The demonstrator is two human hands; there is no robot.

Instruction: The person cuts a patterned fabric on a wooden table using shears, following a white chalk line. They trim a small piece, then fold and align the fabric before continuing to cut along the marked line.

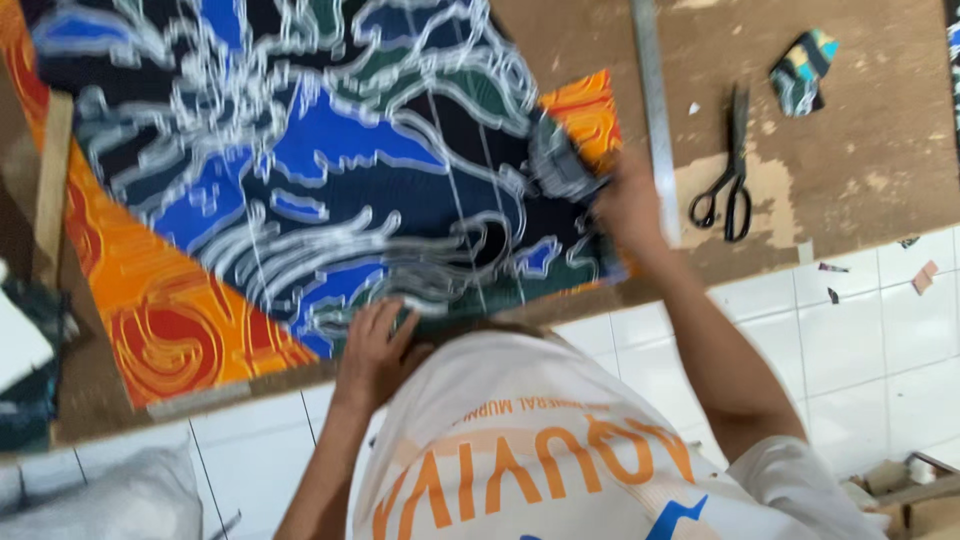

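Patterned fabric (pixel 300 170) lies spread across the brown table (pixel 860 170); left hand (pixel 375 345) presses flat on its near edge, right hand (pixel 625 205) clutches the bunched corner beside the scissors (pixel 727 180).

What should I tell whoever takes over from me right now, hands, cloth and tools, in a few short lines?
Left hand: flat on the near edge of the patterned cloth, pressing it to the board.
Right hand: at the cloth's right corner, touching a bunched fold; blurred, so the grip is unclear.
Cloth: spread over the board, dark with blue, white and orange patterns.
Tools: metal ruler lies along the cloth's right edge; black scissors lie untouched beyond it, a small folded scrap past them.
Done: cloth laid out. Left: right corner not yet flat.
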